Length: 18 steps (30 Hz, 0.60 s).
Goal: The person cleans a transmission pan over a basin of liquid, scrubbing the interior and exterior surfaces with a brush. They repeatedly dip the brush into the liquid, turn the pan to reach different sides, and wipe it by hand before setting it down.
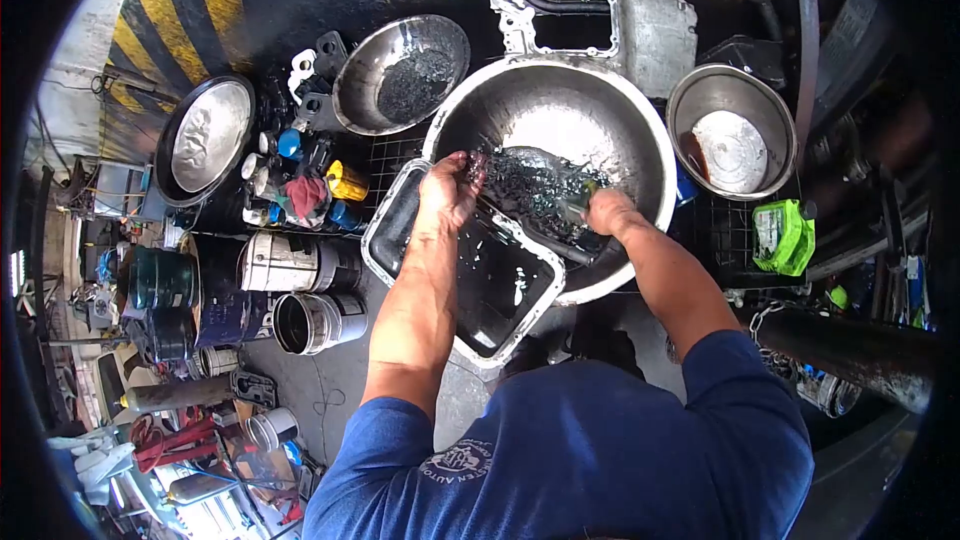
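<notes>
My left hand (450, 190), wet around the fingers, is closed at the upper edge of a black oil pan (385, 230) with a pale metal rim. The pan leans tilted over the near left side of a large round metal basin (655, 145). Dark, foamy liquid (530, 175) lies in the basin. Inside the basin's right part, my right hand (612, 212) is closed around a small brush-like tool (588, 188) with a yellow-green part; most of it is hidden by the fingers and the splashing liquid.
Behind the basin lie a cast metal cover (515, 10) and a grey metal housing (660, 35). A bowl of dark liquid (350, 90) stands left, a metal pot (785, 135) right. Bottles (345, 180), a green container (785, 238) and buckets (348, 322) stand around.
</notes>
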{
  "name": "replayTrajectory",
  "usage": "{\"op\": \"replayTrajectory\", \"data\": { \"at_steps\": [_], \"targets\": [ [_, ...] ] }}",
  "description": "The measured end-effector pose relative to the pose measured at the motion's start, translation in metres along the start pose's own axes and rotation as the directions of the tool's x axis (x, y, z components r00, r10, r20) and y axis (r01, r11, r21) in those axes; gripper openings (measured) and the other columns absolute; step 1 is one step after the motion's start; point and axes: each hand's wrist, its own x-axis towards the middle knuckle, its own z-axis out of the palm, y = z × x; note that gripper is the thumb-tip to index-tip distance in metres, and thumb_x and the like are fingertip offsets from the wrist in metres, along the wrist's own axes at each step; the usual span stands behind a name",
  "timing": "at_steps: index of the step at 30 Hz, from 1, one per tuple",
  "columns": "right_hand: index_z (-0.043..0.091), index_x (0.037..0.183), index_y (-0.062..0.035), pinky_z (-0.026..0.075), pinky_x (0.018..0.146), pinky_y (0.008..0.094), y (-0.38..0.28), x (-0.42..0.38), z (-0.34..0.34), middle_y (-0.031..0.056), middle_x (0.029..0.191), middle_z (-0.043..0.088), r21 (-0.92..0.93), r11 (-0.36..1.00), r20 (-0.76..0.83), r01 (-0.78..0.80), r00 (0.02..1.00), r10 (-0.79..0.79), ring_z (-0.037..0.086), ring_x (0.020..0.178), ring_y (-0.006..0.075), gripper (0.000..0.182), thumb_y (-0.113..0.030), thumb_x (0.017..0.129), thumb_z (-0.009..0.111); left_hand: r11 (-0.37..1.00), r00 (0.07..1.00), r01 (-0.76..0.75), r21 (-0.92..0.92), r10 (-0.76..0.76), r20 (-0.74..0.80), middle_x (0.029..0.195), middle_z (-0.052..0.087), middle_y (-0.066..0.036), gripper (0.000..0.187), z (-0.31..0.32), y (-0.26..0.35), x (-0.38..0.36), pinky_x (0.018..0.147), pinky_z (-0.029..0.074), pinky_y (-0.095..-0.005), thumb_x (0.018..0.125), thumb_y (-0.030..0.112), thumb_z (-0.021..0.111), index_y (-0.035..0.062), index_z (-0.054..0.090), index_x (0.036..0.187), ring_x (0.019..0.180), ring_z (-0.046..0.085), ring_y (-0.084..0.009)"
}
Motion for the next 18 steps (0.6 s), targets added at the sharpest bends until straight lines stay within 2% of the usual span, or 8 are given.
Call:
{"op": "replayTrajectory", "data": {
  "at_steps": [5,6,8,10,12,13,14,18],
  "targets": [
    [0.07,0.087,-0.0002,0.05,0.083,0.0415,-0.021,0.007,-0.029,0.021,0.089,0.068,0.061,0.989,-0.057,0.133,0.99,-0.13,0.065,0.088,0.0341,0.059,-0.053,0.092,0.045,0.98,0.988,-0.034,0.197,0.062,-0.14,0.096,0.059,-0.013,0.018,0.003,-0.019,0.0,0.071,0.051,-0.039,0.097,0.017,0.04,0.0036,0.05,0.104,0.08,0.06,-0.028],
    [0.069,0.088,0.0023,0.05,0.081,0.0418,-0.039,-0.006,-0.059,0.0221,0.084,0.067,0.304,0.946,-0.088,0.113,0.992,-0.091,0.066,0.086,0.0336,0.062,-0.055,0.091,0.045,0.988,0.992,0.003,0.155,0.016,-0.125,0.097,0.058,-0.013,0.022,0.001,-0.022,0.001,0.073,0.051,-0.0403,0.097,0.021,0.04,0.0039,0.05,0.106,0.082,0.059,-0.0287],
    [0.068,0.091,-0.0004,0.051,0.078,0.0405,-0.063,-0.002,-0.082,0.0213,0.085,0.067,0.405,0.879,-0.265,0.252,0.952,-0.15,0.066,0.086,0.0347,0.061,-0.057,0.09,0.046,0.994,0.994,0.08,0.078,-0.073,-0.079,0.099,0.058,-0.014,0.029,0.003,-0.026,0.009,0.077,0.05,-0.0429,0.098,0.029,0.038,0.0044,0.049,0.11,0.085,0.058,-0.0299],
    [0.068,0.101,-0.0073,0.05,0.081,0.0402,-0.083,-0.009,-0.095,0.018,0.092,0.067,0.475,0.8,-0.383,0.367,0.904,-0.188,0.065,0.089,0.0336,0.05,-0.052,0.092,0.047,0.996,0.997,0.073,0.053,-0.071,-0.034,0.107,0.056,-0.015,0.06,0.038,-0.021,-0.014,0.073,0.048,-0.0413,0.095,0.059,0.033,0.0038,0.052,0.109,0.09,0.056,-0.0263],
    [0.063,0.112,-0.0127,0.049,0.085,0.0406,-0.074,-0.003,-0.078,0.0153,0.1,0.066,0.098,0.832,-0.454,0.547,0.768,-0.451,0.063,0.096,0.0312,0.04,-0.045,0.092,0.049,0.979,0.993,0.116,0.165,-0.115,-0.015,0.114,0.055,-0.018,0.074,0.026,-0.01,-0.006,0.08,0.048,-0.044,0.094,0.064,0.025,-0.0027,0.048,0.118,0.094,0.056,-0.0267],
    [0.061,0.116,-0.0134,0.048,0.089,0.0409,-0.072,-0.019,-0.099,0.0145,0.106,0.064,0.151,0.848,-0.308,0.508,0.839,-0.448,0.061,0.101,0.0303,0.037,-0.039,0.092,0.049,0.975,0.99,0.126,0.182,-0.135,0.038,0.114,0.055,-0.018,0.083,0.035,0.0,-0.018,0.077,0.048,-0.0425,0.092,0.068,0.025,-0.0071,0.046,0.118,0.097,0.056,-0.0267],
    [0.061,0.116,-0.0127,0.048,0.089,0.0409,-0.067,-0.018,-0.101,0.0139,0.108,0.064,0.149,0.895,-0.259,0.421,0.89,-0.375,0.06,0.102,0.0314,0.036,-0.038,0.092,0.05,0.975,0.986,0.15,0.167,-0.135,-0.096,0.105,0.059,-0.017,0.085,0.047,0.003,-0.03,0.072,0.049,-0.0385,0.089,0.072,0.025,-0.0058,0.049,0.116,0.092,0.058,-0.0257],
    [0.061,0.106,-0.0095,0.047,0.088,0.0413,-0.079,-0.028,-0.111,0.0146,0.105,0.063,0.238,0.823,-0.383,0.515,0.829,-0.408,0.06,0.101,0.0326,0.031,-0.035,0.09,0.054,0.971,0.983,0.175,0.16,-0.181,0.02,0.11,0.055,-0.02,0.089,0.041,0.001,-0.031,0.066,0.05,-0.0384,0.087,0.075,0.028,-0.0062,0.049,0.114,0.09,0.057,-0.029]
  ]
}}
